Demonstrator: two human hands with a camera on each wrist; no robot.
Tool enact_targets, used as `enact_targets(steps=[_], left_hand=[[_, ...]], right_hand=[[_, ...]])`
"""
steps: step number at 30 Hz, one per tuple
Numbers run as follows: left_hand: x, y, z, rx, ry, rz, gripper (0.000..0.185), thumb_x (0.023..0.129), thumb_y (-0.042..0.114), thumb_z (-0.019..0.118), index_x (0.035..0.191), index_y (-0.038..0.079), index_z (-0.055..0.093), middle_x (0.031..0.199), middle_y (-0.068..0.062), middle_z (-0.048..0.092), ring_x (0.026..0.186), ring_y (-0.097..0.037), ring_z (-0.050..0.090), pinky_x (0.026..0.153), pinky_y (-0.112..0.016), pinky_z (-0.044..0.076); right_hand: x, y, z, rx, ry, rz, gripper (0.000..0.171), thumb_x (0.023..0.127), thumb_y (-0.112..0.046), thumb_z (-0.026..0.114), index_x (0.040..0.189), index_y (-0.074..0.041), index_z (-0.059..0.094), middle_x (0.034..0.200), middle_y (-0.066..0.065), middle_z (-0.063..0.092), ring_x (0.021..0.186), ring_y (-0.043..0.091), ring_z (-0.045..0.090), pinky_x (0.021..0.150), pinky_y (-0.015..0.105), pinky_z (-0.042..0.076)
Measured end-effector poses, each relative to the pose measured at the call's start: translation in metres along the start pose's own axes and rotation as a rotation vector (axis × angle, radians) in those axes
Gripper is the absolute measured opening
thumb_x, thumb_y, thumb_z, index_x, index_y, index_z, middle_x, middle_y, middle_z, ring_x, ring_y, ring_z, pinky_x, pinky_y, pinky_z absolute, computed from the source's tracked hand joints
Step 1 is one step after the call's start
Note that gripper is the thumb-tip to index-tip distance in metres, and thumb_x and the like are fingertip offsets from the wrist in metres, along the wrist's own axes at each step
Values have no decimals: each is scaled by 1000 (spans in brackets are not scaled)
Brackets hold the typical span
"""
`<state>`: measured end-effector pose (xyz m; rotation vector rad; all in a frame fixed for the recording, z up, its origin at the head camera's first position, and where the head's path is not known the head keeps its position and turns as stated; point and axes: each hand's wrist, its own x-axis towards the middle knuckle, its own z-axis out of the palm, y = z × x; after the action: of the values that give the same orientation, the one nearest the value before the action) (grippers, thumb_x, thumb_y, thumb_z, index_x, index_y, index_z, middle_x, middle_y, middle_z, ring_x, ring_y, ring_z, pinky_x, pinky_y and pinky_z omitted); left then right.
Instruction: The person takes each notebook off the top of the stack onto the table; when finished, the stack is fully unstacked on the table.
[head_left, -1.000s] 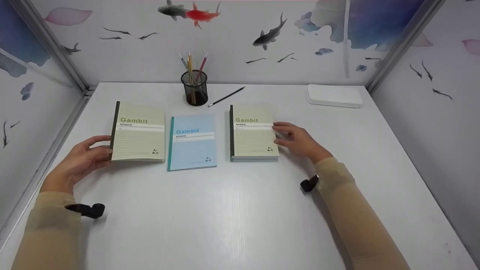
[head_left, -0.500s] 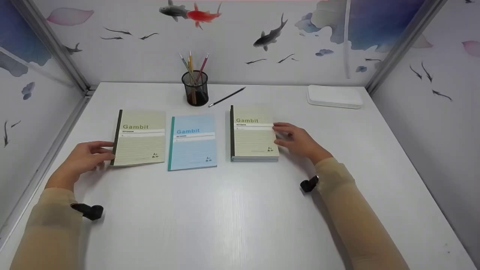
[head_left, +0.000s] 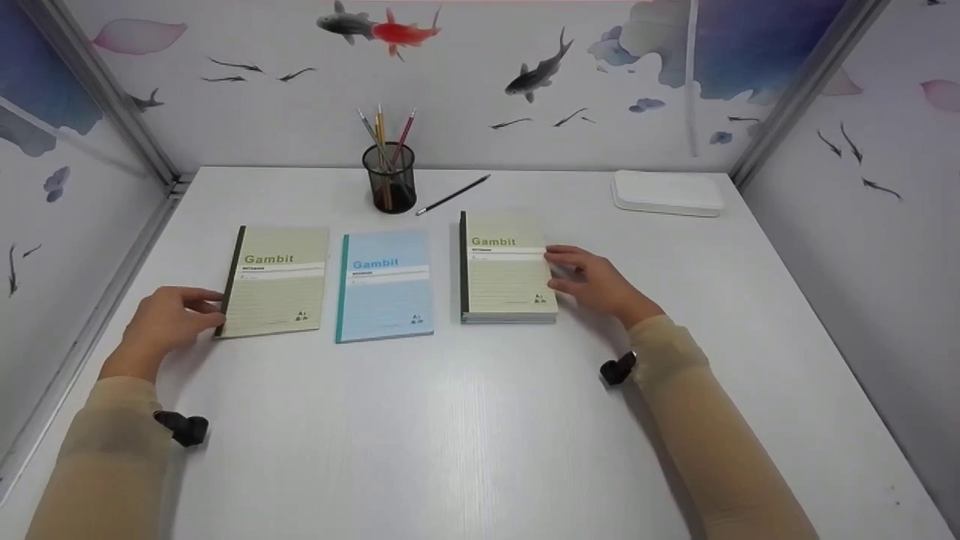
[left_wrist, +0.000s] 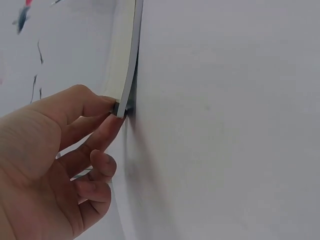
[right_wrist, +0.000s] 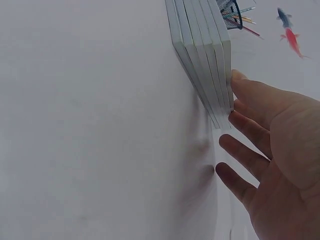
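While the right grip [head_left: 592, 283] rested spread against the right edge of the notebook stack [head_left: 506, 283], right of the frame's centre, the left grip [head_left: 166, 319] had lowered the loose green notebook [head_left: 276, 296] toward the bottom of the frame. It pinched the dark spine, at centre left, and the strip of surface [head_left: 465, 435] before the blue notebook [head_left: 386, 307] had widened. That notebook seemed nearly laid down in its own place, separate from the stack.

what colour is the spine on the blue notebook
The spine is teal green; it shows best in the head view.
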<state>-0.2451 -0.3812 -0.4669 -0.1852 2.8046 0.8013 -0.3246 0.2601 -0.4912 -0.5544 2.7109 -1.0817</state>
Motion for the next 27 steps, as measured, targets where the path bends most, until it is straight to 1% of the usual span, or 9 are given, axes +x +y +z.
enact_targets(steps=[2, 5, 9, 12, 14, 16, 19, 23, 27], left_hand=[[0, 2, 0, 28, 1, -13, 57, 95, 33, 68, 143, 4, 58, 129, -23, 66, 102, -34, 60, 74, -33, 44], [0, 3, -2, 48, -14, -27, 57, 95, 35, 69, 143, 6, 60, 131, -23, 65, 109, -38, 56, 78, -40, 43], [1, 6, -3, 60, -32, -31, 55, 93, 37, 71, 139, 7, 63, 131, -24, 63, 111, -39, 56, 82, -46, 45], [1, 12, -3, 95, -3, -20, 54, 92, 32, 72, 138, 6, 62, 131, -24, 62, 111, -41, 57, 81, -48, 45], [2, 20, -2, 123, 30, -4, 54, 92, 27, 71, 139, 5, 60, 133, -25, 62, 112, -42, 58, 80, -50, 45], [2, 31, 2, 137, 67, 22, 53, 93, 23, 70, 141, 4, 57, 134, -24, 62, 113, -43, 57, 80, -51, 46], [1, 52, 12, 100, 92, 70, 50, 96, 22, 66, 142, 5, 57, 134, -23, 63, 116, -43, 57, 86, -54, 47], [-1, 85, 30, 22, 93, 132, 44, 100, 22, 63, 141, 8, 60, 131, -18, 65, 115, -38, 60, 91, -53, 47], [4, 123, 52, -25, 61, 168, 40, 101, 21, 63, 139, 10, 61, 129, -13, 65, 110, -33, 60, 88, -47, 50]], right_hand=[[0, 0, 0, -2, 1, -6, 55, 100, -22, 69, 151, -11, 53, 164, 3, 42, 154, 28, 35, 122, 48, 36], [-1, 0, 0, 4, 2, -8, 54, 100, -21, 70, 151, -11, 53, 164, 3, 42, 153, 28, 36, 121, 48, 38], [-1, -1, -1, 9, -1, -1, 54, 100, -21, 70, 151, -12, 53, 164, 3, 42, 154, 28, 36, 120, 49, 38], [-1, -2, 0, 8, -3, 2, 55, 100, -21, 70, 151, -12, 53, 164, 3, 42, 154, 28, 35, 121, 48, 38], [-1, -2, -1, 10, 2, 0, 55, 100, -20, 70, 151, -11, 53, 164, 4, 42, 154, 29, 35, 121, 49, 37], [-1, -1, -1, 7, 11, 2, 55, 99, -20, 71, 151, -11, 54, 164, 4, 43, 153, 29, 36, 120, 49, 38], [-1, -1, 1, 17, 7, 6, 55, 99, -20, 71, 150, -11, 54, 164, 4, 43, 151, 29, 39, 118, 50, 40], [-1, 0, 4, 28, -1, -2, 55, 99, -20, 71, 150, -11, 54, 164, 5, 42, 145, 31, 47, 114, 52, 43], [-1, 0, 3, 37, 17, 12, 54, 99, -20, 70, 150, -12, 55, 163, 2, 43, 140, 29, 51, 114, 52, 43]])
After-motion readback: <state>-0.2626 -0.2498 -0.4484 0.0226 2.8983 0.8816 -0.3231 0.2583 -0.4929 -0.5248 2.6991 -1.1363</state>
